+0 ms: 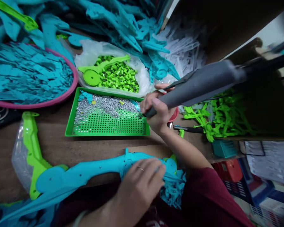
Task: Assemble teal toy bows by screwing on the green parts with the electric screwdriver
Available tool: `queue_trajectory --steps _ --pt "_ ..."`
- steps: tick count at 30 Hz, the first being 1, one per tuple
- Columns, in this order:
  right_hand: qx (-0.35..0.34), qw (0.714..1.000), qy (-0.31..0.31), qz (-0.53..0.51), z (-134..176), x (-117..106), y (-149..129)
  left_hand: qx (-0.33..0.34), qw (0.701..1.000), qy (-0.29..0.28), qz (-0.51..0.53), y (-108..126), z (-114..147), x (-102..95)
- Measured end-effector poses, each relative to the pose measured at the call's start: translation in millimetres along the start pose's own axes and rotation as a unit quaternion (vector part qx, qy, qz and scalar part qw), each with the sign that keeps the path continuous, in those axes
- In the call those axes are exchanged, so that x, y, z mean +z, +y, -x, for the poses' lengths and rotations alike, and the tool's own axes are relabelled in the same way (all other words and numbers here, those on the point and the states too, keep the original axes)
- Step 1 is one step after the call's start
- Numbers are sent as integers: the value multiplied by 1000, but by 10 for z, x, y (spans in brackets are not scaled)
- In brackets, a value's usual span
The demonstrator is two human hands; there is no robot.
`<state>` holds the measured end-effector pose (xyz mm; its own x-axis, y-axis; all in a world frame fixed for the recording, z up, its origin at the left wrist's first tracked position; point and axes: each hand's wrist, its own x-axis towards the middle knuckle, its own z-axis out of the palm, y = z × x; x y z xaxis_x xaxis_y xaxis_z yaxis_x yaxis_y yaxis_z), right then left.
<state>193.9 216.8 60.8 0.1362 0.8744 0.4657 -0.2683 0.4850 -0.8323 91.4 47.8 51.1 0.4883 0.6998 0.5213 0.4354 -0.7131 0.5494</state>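
Note:
My right hand [159,110] is closed around a grey electric screwdriver [198,82], held at a slant with its tip low at the left. The tip is over the right end of a green perforated tray [109,126], where many small silvery screws [99,105] lie heaped. Whether a screw sits on the tip is too small to tell. My left hand [142,186] rests with bent fingers over a long blue plastic part [101,168] along the table's front edge. A green arm [33,151] with a clear plastic blade joins its left end.
A pink basin [74,83] of blue pieces stands at the left. Behind the tray lies a clear bag [85,52] of small green caps. Blue parts [123,25] are piled at the back, and green parts [224,116] fill the right. Small blue pieces [172,189] lie near my lap.

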Motion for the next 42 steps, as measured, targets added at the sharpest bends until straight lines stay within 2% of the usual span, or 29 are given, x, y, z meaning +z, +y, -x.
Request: queue_trajectory --steps 1,3,5,7,9,11,12,14,17,20,24,28,31,33,36,39,42 --pt "-5 1000 -5 -20 -2 53 -91 -27 999 37 -23 -90 -75 -164" --pt "-2 998 -31 -50 11 176 -240 -131 986 39 -94 -333 -249 -440" --pt "6 995 -75 -61 31 290 -316 -118 979 17 -166 -618 -420 -620" --pt "-2 993 -103 -60 39 361 -309 -105 968 -42 -224 -874 -546 -724" --pt "-12 994 -92 -52 24 369 -233 -116 943 -95 -298 -1026 -599 -786" --pt "-3 998 -56 -27 -5 317 -106 -127 917 -89 -368 -1011 -568 -804" --pt "7 999 -40 -13 -18 276 -32 -118 913 -69 -384 -935 -519 -786" --pt "19 1000 -22 2 -27 188 124 -66 930 -34 -360 -671 -364 -674" --pt "26 999 -19 5 0 91 312 76 967 -72 -230 -184 -64 -334" --pt "37 999 -26 24 41 63 382 94 971 -104 -194 119 162 45" --pt "44 997 -46 51 64 70 359 66 973 -87 -202 186 272 319" --pt "52 995 -37 75 55 90 382 58 972 -65 -216 192 309 393" --pt "64 993 -25 92 27 120 366 82 970 -48 -222 194 338 434" --pt "62 994 -14 84 25 132 238 93 968 -23 -232 181 360 459" --pt "46 998 -6 37 139 108 -176 96 965 7 -245 159 399 492" --pt "66 996 -57 15 437 28 -663 95 969 28 -225 154 450 533" --pt "100 988 -104 52 807 -106 -919 90 976 53 -193 161 495 580"
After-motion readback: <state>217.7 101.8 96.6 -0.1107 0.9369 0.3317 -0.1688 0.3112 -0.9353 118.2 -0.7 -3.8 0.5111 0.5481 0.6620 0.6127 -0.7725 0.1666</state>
